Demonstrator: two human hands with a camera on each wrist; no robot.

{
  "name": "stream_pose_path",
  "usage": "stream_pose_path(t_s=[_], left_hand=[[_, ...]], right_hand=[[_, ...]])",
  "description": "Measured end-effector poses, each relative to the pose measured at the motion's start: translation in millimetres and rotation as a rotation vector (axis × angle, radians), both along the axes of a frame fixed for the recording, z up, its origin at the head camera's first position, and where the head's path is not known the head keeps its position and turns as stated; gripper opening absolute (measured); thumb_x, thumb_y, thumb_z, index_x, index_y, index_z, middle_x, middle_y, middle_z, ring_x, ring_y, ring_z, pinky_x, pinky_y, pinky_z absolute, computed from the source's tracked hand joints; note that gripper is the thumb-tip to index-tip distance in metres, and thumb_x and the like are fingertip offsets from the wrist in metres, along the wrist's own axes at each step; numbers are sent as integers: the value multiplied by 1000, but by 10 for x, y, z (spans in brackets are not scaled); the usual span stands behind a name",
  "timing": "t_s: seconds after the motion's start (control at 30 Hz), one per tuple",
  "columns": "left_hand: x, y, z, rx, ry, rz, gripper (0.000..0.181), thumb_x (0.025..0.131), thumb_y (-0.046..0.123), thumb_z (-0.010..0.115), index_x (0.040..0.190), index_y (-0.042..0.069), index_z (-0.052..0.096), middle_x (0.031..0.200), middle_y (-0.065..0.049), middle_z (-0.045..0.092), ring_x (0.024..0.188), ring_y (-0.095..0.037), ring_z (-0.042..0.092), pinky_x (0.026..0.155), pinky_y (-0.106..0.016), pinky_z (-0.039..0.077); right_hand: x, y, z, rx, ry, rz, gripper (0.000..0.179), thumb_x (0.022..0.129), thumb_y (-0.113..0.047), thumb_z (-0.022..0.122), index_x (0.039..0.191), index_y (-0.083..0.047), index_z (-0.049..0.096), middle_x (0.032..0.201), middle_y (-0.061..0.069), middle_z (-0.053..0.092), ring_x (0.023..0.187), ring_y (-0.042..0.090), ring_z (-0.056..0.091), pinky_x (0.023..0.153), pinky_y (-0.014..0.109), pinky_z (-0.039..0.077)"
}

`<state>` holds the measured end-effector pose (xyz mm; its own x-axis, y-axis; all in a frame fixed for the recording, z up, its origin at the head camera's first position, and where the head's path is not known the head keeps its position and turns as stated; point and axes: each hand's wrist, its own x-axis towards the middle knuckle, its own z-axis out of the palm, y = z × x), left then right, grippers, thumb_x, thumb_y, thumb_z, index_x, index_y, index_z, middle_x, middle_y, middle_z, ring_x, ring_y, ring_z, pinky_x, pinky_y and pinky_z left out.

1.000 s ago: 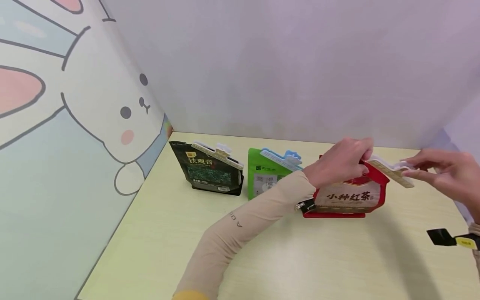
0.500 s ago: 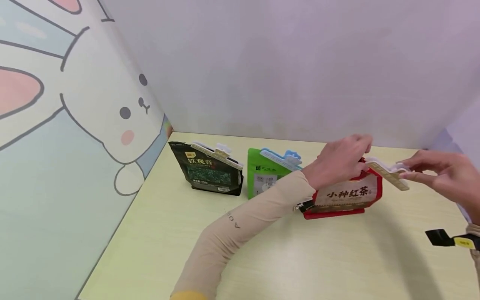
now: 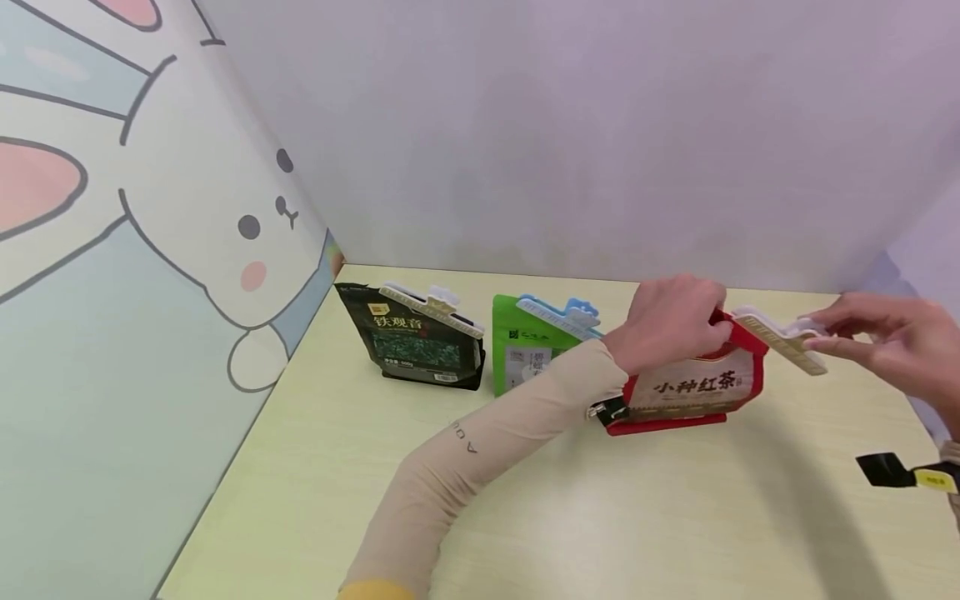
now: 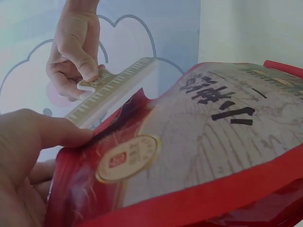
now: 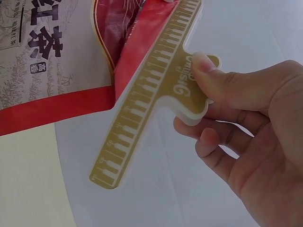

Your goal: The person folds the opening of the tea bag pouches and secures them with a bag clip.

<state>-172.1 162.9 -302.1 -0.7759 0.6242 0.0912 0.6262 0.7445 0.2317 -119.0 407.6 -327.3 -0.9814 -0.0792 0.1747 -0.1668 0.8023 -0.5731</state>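
Note:
A red tea bag [image 3: 701, 385] with a pale printed panel stands on the table at the right. My left hand [image 3: 667, 325] pinches its top edge between thumb and fingers, as the left wrist view shows. My right hand [image 3: 892, 337] holds a gold and white clip [image 5: 147, 90] with piano-key print, thumb and fingers squeezing its handle. The clip's long bar lies alongside the folded red top of the bag, overlapping it in the right wrist view. In the head view the left hand and sleeve cover part of the bag's upper left.
Left of the red bag stands a green bag [image 3: 517, 342] with a blue clip [image 3: 558, 317] on its top. Further left is a black tea bag [image 3: 420, 346] with a gold and white clip [image 3: 435, 308]. A wall [image 3: 525, 142] rises behind the table [image 3: 337, 467].
The red bag's right side has shifted slightly left and its base has tilted. My right hand and the clip moved a little left, then back right. My left hand stays on the bag's top.

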Motion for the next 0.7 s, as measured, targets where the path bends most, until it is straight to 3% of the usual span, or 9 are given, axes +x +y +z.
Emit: stream_pose_path(t_s=[0.3, 0.7], left_hand=[[-47, -16, -11, 38, -56, -75, 16, 95, 32, 53, 88, 27, 67, 79, 18, 59, 67, 0, 51, 52, -17, 39], [-61, -24, -11, 51, -56, -121, 15, 93, 32, 56, 91, 26, 70, 86, 16, 62, 71, 1, 52, 54, -16, 39]], right_hand=[[-53, 2, 20, 49, -21, -22, 17, 89, -20, 67, 103, -9, 68, 91, 1, 55, 77, 6, 45, 58, 15, 40], [-62, -30, 36, -18, 16, -5, 8, 84, -9, 71, 91, -4, 71, 84, -1, 59, 73, 10, 46, 58, 15, 39]])
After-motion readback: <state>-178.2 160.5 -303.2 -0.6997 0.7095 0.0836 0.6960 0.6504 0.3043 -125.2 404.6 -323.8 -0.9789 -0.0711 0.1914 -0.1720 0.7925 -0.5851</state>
